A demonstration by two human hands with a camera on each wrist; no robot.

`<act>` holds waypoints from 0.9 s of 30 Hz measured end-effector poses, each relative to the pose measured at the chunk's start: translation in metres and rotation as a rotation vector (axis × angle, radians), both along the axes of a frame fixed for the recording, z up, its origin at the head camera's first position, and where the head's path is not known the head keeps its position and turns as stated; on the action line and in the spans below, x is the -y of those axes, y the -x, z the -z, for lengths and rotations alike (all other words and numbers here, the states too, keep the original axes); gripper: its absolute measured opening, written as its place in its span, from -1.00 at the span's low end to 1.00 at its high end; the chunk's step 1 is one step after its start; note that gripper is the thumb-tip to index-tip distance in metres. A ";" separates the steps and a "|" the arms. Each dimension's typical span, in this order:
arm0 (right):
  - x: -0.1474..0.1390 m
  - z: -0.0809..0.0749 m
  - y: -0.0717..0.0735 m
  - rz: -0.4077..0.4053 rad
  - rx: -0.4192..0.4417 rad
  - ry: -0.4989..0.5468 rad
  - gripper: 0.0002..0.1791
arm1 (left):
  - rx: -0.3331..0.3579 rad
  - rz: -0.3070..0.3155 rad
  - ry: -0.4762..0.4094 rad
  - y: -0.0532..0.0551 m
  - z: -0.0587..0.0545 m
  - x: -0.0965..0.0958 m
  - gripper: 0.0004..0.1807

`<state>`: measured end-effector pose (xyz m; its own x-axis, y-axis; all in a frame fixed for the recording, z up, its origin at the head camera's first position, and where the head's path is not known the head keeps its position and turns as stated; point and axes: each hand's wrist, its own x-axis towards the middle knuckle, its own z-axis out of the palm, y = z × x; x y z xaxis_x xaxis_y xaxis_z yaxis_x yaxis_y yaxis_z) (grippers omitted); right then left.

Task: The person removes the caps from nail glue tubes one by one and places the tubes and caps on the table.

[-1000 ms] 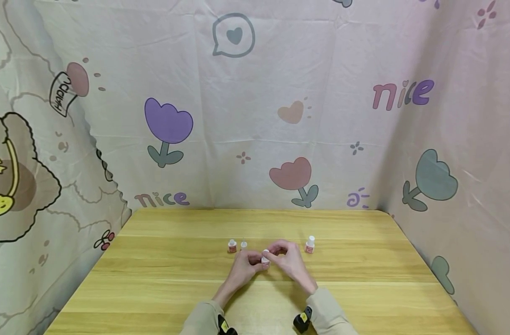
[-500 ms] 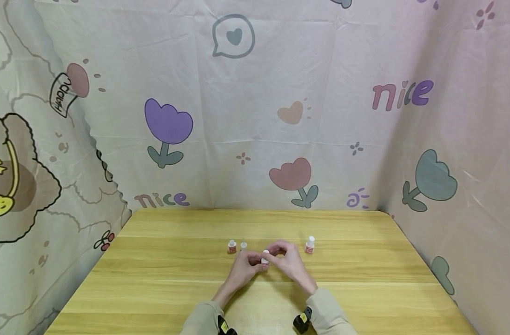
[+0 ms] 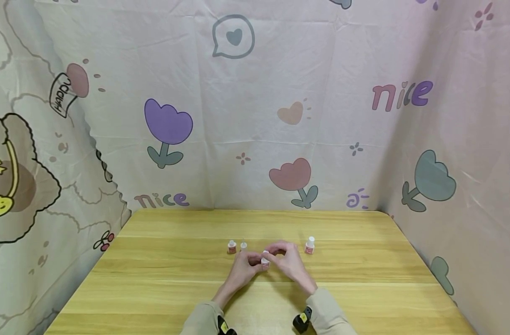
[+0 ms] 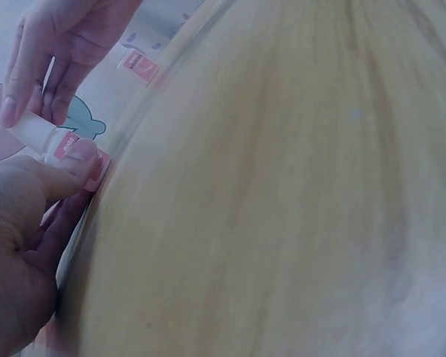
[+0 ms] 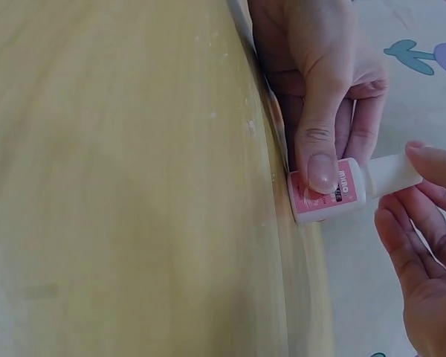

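Held upright on the wooden table is a small white bottle [image 5: 352,183] with a pink label. My left hand [image 3: 241,271] pinches its body, the thumb lying across the label in the right wrist view. At the top, the thumb and fingers of my right hand [image 3: 293,263] grip its white cap [image 5: 392,174]. The cap sits at the bottle's neck. Just behind my left hand stands a small white piece [image 3: 244,245] with a thin tip pointing up, its lower part close to the fingers. Beside it on the left is a similar bottle [image 3: 232,248] with a short white top.
A third, capped bottle [image 3: 309,245] stands to the right, beyond my right hand. The wooden table [image 3: 154,260] ends at a patterned cloth [image 3: 246,116] behind it, with more cloth along both sides.
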<state>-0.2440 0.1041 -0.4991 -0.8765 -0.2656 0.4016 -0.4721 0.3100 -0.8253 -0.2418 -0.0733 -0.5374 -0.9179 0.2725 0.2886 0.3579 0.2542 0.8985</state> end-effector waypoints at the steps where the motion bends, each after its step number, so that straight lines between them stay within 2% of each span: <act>1: 0.000 0.000 0.000 -0.005 0.010 -0.001 -0.90 | 0.002 0.002 -0.006 0.000 0.000 0.000 -0.82; 6: -0.002 -0.001 -0.001 -0.026 0.049 0.004 -0.78 | 0.022 0.008 -0.023 -0.001 0.000 0.001 -0.82; 10: 0.000 -0.001 -0.001 0.007 0.064 0.007 -0.70 | 0.022 0.002 -0.009 -0.001 0.000 0.000 -0.81; 16: 0.003 0.000 0.000 0.074 0.092 0.003 -0.86 | 0.003 -0.007 0.010 0.000 0.001 0.000 -0.82; 22: 0.004 0.001 0.000 0.053 0.044 0.012 -0.91 | 0.000 -0.002 0.007 -0.001 0.000 0.000 -0.83; 27: 0.006 0.001 -0.001 0.045 0.052 -0.016 -0.85 | 0.008 0.001 -0.003 -0.001 0.000 0.001 -0.83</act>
<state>-0.2432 0.0984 -0.4997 -0.9073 -0.2310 0.3513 -0.4138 0.3432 -0.8432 -0.2410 -0.0740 -0.5376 -0.9197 0.2729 0.2822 0.3512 0.2508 0.9021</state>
